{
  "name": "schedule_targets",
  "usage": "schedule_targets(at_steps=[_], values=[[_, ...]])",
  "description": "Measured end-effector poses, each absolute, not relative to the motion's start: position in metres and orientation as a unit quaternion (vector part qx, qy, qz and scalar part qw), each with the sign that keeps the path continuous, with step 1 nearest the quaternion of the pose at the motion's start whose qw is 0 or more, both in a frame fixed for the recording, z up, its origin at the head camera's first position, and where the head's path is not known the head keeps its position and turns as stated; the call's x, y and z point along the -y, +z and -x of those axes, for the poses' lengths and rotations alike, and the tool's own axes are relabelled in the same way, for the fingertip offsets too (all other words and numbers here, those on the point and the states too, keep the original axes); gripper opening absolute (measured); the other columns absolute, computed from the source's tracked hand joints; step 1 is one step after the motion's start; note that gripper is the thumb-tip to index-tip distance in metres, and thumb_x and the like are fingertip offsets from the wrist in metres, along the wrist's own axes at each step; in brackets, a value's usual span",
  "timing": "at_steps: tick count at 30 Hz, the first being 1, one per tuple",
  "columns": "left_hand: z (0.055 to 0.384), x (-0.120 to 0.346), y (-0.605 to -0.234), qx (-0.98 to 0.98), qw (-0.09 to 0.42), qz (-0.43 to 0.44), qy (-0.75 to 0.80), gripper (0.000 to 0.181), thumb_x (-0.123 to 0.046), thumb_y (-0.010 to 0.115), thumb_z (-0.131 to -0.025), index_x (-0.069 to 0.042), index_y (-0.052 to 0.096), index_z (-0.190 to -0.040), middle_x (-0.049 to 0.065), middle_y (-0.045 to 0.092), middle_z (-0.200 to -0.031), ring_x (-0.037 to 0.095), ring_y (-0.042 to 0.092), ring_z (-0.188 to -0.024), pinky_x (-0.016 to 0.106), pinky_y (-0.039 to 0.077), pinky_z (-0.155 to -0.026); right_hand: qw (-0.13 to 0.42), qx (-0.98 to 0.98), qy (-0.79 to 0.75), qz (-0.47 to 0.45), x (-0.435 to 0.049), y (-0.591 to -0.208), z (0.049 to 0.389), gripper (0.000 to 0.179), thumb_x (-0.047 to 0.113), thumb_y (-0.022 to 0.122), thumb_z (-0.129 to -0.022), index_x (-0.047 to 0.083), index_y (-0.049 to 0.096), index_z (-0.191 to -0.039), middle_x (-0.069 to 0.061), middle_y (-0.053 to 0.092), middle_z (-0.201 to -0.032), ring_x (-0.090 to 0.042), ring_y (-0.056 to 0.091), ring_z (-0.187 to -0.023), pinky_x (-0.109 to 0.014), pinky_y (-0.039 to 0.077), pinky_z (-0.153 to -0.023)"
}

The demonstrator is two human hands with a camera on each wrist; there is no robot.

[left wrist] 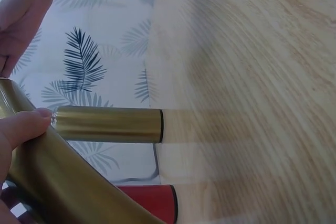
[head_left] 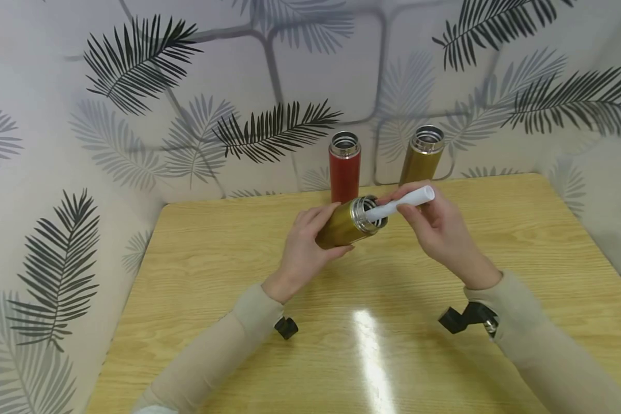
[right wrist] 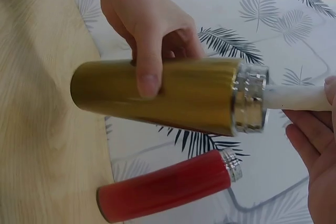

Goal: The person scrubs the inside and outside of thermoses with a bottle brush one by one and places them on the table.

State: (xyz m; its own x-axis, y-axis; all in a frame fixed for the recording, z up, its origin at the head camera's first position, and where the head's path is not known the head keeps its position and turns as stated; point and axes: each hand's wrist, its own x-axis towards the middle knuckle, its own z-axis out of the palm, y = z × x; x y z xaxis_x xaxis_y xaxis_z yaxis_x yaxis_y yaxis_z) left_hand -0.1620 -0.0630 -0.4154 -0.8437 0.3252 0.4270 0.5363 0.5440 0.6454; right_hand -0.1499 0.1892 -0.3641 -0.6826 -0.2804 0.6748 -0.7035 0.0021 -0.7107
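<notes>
My left hand (head_left: 301, 244) grips a gold thermos bottle (head_left: 337, 229), lidless and tilted with its steel mouth toward the right. Fingers and thumb wrap its body, as the right wrist view also shows. Between the thumb and fingers of my right hand (head_left: 449, 238) is a white tube (head_left: 416, 198) that looks like rolled paper. Its lower end sits inside the bottle's mouth; how deep it reaches is hidden. In the left wrist view the held gold bottle (left wrist: 63, 174) fills the lower left corner.
A red thermos bottle (head_left: 344, 172) stands lidless behind the held one. To its right is another lidless gold thermos bottle (head_left: 420, 165), partly behind my right hand. Both are near the back edge of the wooden table (head_left: 196, 299), against a leaf-patterned wall (head_left: 310, 75).
</notes>
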Motion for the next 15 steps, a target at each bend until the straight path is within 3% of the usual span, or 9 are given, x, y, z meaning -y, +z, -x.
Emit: schedule_targets(at_steps=[10,15], values=[[0.161,0.070,-0.420,0.874,0.115,0.234,-0.410,0.079,-0.022,0.096,-0.076,-0.012,0.060,-0.146,0.012,0.063,-0.139,0.030,0.055,-0.127,0.048,0.048,-0.107,0.219,0.684,0.590,-0.369,-0.200,-0.352,0.148,0.034,0.014,0.060,-0.106,-0.019,0.056,-0.112,0.000,0.075,-0.113,-0.012,0.071,-0.102,-0.020,0.057,-0.085],[0.163,0.073,-0.420,0.876,0.120,0.230,-0.406,0.078,-0.021,0.096,-0.076,-0.013,0.061,-0.145,0.012,0.064,-0.138,0.031,0.055,-0.127,0.049,0.048,-0.107,0.216,0.685,0.595,-0.360,-0.209,-0.344,0.146,0.030,0.008,0.058,-0.106,-0.021,0.054,-0.113,-0.005,0.076,-0.114,-0.014,0.073,-0.098,-0.023,0.059,-0.083]])
